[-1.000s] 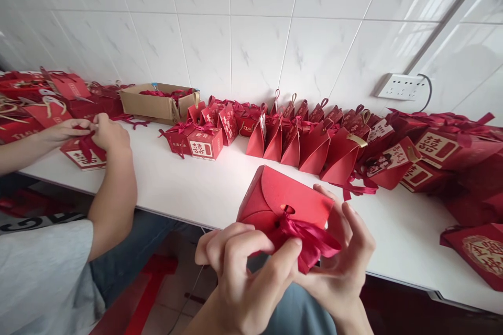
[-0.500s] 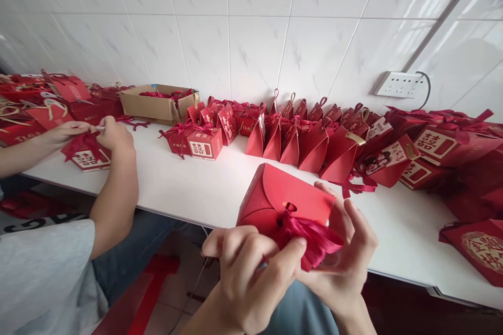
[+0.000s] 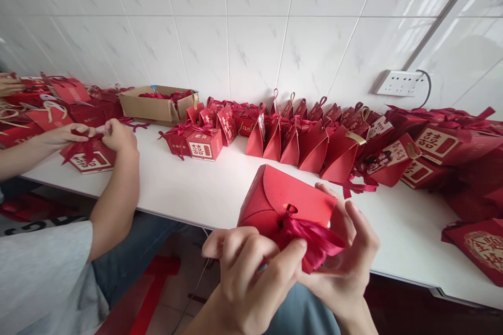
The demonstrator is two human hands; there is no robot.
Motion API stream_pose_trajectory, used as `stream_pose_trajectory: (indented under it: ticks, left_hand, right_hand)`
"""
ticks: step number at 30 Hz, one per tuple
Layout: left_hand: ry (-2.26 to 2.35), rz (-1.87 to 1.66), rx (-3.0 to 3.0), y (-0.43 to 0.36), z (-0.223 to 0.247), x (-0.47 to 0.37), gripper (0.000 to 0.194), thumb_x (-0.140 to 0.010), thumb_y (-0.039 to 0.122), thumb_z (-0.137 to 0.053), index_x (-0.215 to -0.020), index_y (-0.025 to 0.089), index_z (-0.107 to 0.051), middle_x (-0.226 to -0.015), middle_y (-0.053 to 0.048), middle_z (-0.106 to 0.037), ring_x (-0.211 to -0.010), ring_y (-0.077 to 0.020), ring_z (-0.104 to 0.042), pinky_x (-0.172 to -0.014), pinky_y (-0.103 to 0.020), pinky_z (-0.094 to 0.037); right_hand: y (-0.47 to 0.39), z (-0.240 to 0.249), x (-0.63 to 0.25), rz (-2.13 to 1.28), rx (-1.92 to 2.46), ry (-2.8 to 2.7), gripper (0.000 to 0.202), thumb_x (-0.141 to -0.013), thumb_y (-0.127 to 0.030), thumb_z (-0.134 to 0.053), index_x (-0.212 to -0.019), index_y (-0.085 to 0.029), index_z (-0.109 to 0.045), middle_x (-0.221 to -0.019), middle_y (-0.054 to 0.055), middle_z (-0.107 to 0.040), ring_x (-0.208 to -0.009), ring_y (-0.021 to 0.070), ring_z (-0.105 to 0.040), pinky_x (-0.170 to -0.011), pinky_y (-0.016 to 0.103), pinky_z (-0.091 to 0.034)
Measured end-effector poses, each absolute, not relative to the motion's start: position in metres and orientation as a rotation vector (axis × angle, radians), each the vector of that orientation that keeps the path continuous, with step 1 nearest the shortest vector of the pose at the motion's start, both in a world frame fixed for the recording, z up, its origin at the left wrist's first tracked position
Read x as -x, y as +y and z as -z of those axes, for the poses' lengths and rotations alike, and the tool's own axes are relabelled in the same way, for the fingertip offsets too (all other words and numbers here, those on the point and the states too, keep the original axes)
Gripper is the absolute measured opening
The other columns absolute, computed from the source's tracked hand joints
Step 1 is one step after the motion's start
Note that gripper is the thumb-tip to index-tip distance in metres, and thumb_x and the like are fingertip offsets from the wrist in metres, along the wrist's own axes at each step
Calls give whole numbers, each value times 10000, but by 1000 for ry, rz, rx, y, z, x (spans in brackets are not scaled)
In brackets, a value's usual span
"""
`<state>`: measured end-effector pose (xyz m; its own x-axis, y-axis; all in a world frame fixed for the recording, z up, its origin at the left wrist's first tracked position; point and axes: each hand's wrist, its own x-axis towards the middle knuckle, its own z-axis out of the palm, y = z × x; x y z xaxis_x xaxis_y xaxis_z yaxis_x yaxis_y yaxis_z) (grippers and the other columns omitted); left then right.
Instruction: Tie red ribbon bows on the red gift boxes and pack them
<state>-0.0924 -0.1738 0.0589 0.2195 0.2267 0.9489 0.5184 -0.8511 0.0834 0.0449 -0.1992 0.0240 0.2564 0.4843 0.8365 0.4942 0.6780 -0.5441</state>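
Observation:
A red gift box (image 3: pixel 293 187) with curved overlapping flaps is held tilted above the table's front edge. A dark red ribbon (image 3: pixel 314 238), looped like a bow, lies against the box below its small slot. My left hand (image 3: pixel 251 267) is closed, with its thumb and forefinger pressing the ribbon against the box. My right hand (image 3: pixel 346 251) cradles the box from the right and below, its thumb by the ribbon and its other fingers along the far side. Parts of the fingers under the box are hidden.
Red boxes (image 3: pixel 314 146) line the white table (image 3: pixel 165 193) along the tiled wall. A tied box (image 3: pixel 204 144) stands before a cardboard carton (image 3: pixel 149 107) of ribbon. At left a co-worker's hands (image 3: pixel 118 136) hold ribbon on another box (image 3: pixel 88 159). A power strip (image 3: pixel 401 84) hangs at right.
My hands and the box barely move, the grip staying the same. The co-worker's hands shift slightly on their ribbon, and another person's hand appears at the far left edge.

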Motion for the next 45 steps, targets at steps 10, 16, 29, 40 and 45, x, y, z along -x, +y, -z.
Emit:
stream_pose_trajectory:
  ticks: [10,16,29,40,45]
  left_hand:
    - [-867,1773,2267,-170,-60,92,116,-813,101,-565,-825,198,-627,-566,36,-473,-632,-130,-439,-677,-306,-286]
    - [-1705,1998,2310,-133,-54,110,112,-839,269,-555,-755,195,-557,-665,36,-459,-631,-103,-498,-638,-245,-379]
    - [-930,1591,3681,-167,-44,46,498,-894,346,-507,-1351,311,-313,-1322,-66,-475,-1207,-216,-479,-1005,-362,-414]
    - [-1239,1818,3401,-162,-20,31,414,-912,300,-421,-1314,316,-323,-1344,-79,-429,-1172,-226,-513,-937,-420,-466]
    - [-577,1850,3344,-176,-32,6,522,-895,227,-450,-1385,296,-282,-1398,-105,-370,-1263,-246,-427,-938,-388,-471]
  right_hand:
    - [-200,-22,-48,-31,943,-1405,981,-629,-232,-820,-1427,-298,-254,-1395,137,-380,-1314,334,-388,-902,515,-529]
    - [-200,-19,-79,-353,1062,-1021,851,-624,-387,-812,-1358,-326,-386,-1299,83,-495,-1161,280,-545,-878,433,-546]
    - [-226,-43,-97,-1254,524,-107,497,-913,-576,-353,-852,-225,-699,-833,-26,-744,-798,89,-694,-739,195,-580]
    - [-279,-26,-141,469,1523,-1021,608,-592,-345,-831,-1151,-287,-598,-1251,87,-466,-1205,309,-471,-996,517,-431]
    - [-315,-35,-164,689,1679,-1245,722,-660,-377,-790,-1299,-318,-458,-1289,104,-409,-1217,326,-455,-951,536,-473]
